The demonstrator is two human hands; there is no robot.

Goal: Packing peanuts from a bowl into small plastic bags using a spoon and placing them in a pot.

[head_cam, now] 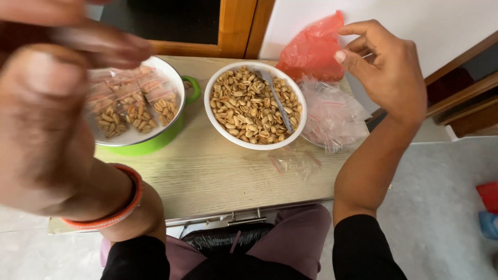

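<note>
My left hand is raised close to the camera and blurred, with an orange bangle on the wrist. Its thumb and fingers pinch what looks like a small clear plastic bag, hazy in front of the green bowl. That bowl holds several small sealed bags of peanuts. My right hand hovers above the red plastic bag and the pile of empty clear bags; its fingers are curled and apart with nothing in them. Between my hands a white bowl is full of peanuts, with a metal spoon lying in it.
Everything stands on a small light wooden table. A loose clear bag lies near its front edge. A wooden frame and white wall are behind. Wooden furniture stands to the right above a grey floor.
</note>
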